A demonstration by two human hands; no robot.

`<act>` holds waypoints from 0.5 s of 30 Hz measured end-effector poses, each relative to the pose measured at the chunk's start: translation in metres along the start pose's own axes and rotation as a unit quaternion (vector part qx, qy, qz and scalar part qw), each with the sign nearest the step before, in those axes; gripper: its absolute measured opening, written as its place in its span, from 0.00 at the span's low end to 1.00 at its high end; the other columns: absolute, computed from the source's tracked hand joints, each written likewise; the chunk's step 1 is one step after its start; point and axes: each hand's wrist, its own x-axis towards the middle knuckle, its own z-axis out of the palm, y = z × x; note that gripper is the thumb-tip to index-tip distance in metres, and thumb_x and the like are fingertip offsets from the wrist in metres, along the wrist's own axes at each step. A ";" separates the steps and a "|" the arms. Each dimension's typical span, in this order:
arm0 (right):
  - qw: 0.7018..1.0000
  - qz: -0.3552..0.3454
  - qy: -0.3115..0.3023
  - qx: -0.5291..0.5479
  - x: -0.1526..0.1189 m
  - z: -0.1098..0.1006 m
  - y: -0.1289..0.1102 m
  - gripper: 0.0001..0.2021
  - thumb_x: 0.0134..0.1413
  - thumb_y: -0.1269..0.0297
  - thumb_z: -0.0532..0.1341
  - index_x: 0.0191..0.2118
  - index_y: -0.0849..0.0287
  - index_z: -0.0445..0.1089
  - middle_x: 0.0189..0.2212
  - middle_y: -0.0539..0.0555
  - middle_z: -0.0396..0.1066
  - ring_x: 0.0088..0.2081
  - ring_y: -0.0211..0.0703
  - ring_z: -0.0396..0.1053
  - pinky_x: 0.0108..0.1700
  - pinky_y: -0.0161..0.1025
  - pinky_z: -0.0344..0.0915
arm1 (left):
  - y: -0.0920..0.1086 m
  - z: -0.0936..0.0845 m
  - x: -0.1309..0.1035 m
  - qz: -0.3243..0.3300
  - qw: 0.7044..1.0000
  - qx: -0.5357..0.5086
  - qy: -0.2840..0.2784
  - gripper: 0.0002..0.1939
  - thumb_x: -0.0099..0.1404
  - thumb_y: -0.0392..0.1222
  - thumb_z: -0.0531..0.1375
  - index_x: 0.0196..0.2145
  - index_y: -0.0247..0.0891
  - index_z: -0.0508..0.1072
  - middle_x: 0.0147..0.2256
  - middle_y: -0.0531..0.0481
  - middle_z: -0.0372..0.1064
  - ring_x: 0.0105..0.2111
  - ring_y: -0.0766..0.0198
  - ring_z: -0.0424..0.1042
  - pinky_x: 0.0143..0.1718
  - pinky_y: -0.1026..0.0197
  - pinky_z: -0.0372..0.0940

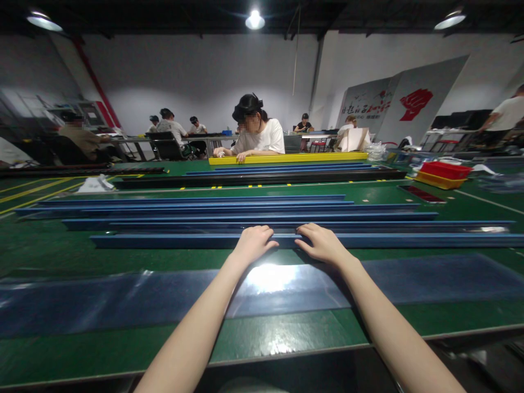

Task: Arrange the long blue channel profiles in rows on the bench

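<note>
A long blue channel strip (172,241) lies crosswise in front of me, the nearest of several on the green table. My left hand (254,243) is closed on it near its middle, fingers over the far side and thumb along the near side. A little to the right, my right hand (319,241) grips the same strip in a mirrored way, its thumb pointing inward. The fingertips of both hands are partly hidden behind the strip's edge. Beneath my forearms a clear plastic sheet (123,303) lies flat and reflects the lamp light.
More blue strips (245,215) lie parallel behind, then a long black strip (262,177). Across the table a person (266,136) has both hands at a yellow strip (286,158). A red bin (444,170) and a phone (421,194) are at right, crumpled white paper (96,184) at left.
</note>
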 end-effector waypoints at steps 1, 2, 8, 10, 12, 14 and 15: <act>1.000 0.000 -0.001 0.002 0.000 0.000 0.000 0.15 0.56 0.58 0.51 0.42 0.60 0.68 0.43 0.58 0.69 0.45 0.44 0.65 0.45 0.37 0.59 | 0.000 0.000 0.000 0.000 1.000 0.000 -0.001 0.13 0.62 0.51 0.54 0.34 0.38 0.69 0.36 0.49 0.70 0.38 0.61 0.69 0.35 0.63 0.61; 1.000 0.001 -0.003 0.004 0.000 0.000 0.000 0.15 0.56 0.58 0.51 0.42 0.60 0.68 0.43 0.58 0.69 0.45 0.44 0.65 0.45 0.37 0.59 | 0.000 0.000 0.000 0.000 1.000 -0.001 -0.001 0.13 0.62 0.51 0.54 0.34 0.38 0.69 0.36 0.49 0.70 0.38 0.61 0.69 0.35 0.63 0.61; 1.000 0.006 -0.009 0.010 0.001 0.000 0.000 0.14 0.56 0.58 0.51 0.42 0.59 0.68 0.44 0.58 0.68 0.46 0.44 0.64 0.45 0.37 0.59 | 0.001 -0.002 0.000 -0.007 1.000 -0.003 -0.010 0.13 0.62 0.51 0.54 0.34 0.38 0.70 0.36 0.49 0.70 0.37 0.61 0.69 0.35 0.63 0.61; 1.000 0.002 -0.007 0.009 0.001 0.001 0.000 0.15 0.57 0.58 0.51 0.42 0.60 0.68 0.44 0.58 0.68 0.45 0.44 0.64 0.45 0.37 0.59 | 0.001 -0.002 0.000 -0.009 1.000 -0.003 -0.013 0.14 0.62 0.51 0.53 0.34 0.38 0.70 0.37 0.49 0.70 0.37 0.61 0.70 0.35 0.63 0.61; 1.000 -0.001 -0.007 0.008 0.001 0.001 0.001 0.15 0.57 0.58 0.50 0.42 0.60 0.68 0.44 0.58 0.68 0.46 0.44 0.64 0.45 0.37 0.59 | 0.001 -0.002 0.000 -0.010 1.000 -0.004 -0.014 0.14 0.63 0.51 0.53 0.35 0.38 0.70 0.37 0.49 0.70 0.37 0.61 0.70 0.35 0.63 0.61; 1.000 -0.001 -0.009 0.007 0.001 0.001 0.001 0.15 0.57 0.58 0.50 0.42 0.60 0.68 0.43 0.58 0.68 0.46 0.43 0.64 0.46 0.37 0.58 | 0.001 -0.001 0.000 -0.012 1.000 -0.005 -0.015 0.14 0.62 0.52 0.53 0.35 0.38 0.70 0.37 0.49 0.70 0.37 0.61 0.70 0.35 0.63 0.61; 1.000 -0.001 -0.010 0.006 0.001 0.001 0.001 0.15 0.57 0.58 0.50 0.42 0.60 0.68 0.43 0.58 0.68 0.46 0.43 0.64 0.46 0.36 0.58 | 0.001 -0.001 0.000 -0.013 1.000 -0.005 -0.015 0.14 0.62 0.52 0.53 0.35 0.38 0.70 0.37 0.49 0.70 0.37 0.61 0.70 0.35 0.63 0.61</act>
